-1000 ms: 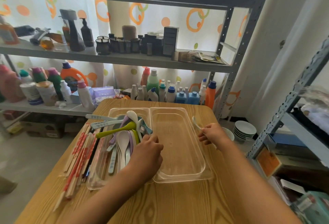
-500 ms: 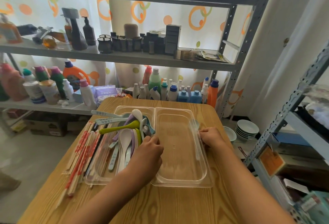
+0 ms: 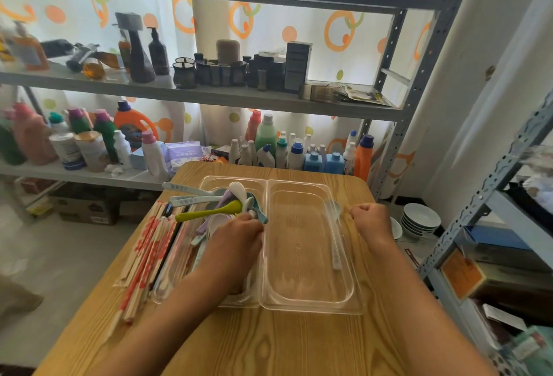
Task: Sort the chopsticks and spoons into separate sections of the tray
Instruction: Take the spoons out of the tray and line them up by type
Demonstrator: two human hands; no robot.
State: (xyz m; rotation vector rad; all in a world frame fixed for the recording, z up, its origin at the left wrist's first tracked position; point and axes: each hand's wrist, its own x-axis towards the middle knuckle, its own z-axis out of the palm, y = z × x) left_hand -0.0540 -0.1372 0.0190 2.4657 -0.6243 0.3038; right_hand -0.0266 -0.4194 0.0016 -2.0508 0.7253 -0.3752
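Plastic spoons [image 3: 227, 214] seem light, stiff and slippery; take them by the handle. The left hand [image 3: 236, 235] curls into the pile, its grip hidden; the right hand [image 3: 369, 220] is a fist holding nothing.

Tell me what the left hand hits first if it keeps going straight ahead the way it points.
Probably the piled spoons: the left hand already touches them in the tray's left section. Depth is unclear.

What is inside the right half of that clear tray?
Only one pale spoon lies in the tray's right section, along its right wall, bowl end away from the person. The clear bottom elsewhere shows just the wooden table. Nothing covers this section.
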